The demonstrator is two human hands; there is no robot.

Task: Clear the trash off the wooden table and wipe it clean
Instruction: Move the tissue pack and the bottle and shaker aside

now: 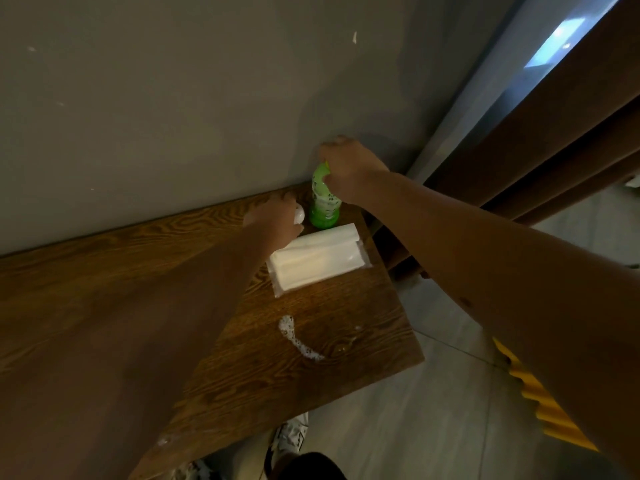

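A green spray bottle (323, 206) stands upright at the far right corner of the wooden table (138, 265), close to the wall. My right hand (348, 168) is closed around its top. Just left of the bottle, my left hand (275, 216) holds a small white object (299, 214) against the tabletop; I cannot tell what it is. A white pack of tissues (317, 259) lies flat in front of the bottle. A streak of white foam (298, 337) curves across the wood nearer to me.
A grey wall (173, 116) runs along the table's far edge. Brown curtains (540, 140) hang to the right. A yellow ridged object (533, 393) sits on the tiled floor right of the table. My shoes (291, 441) show below the near edge.
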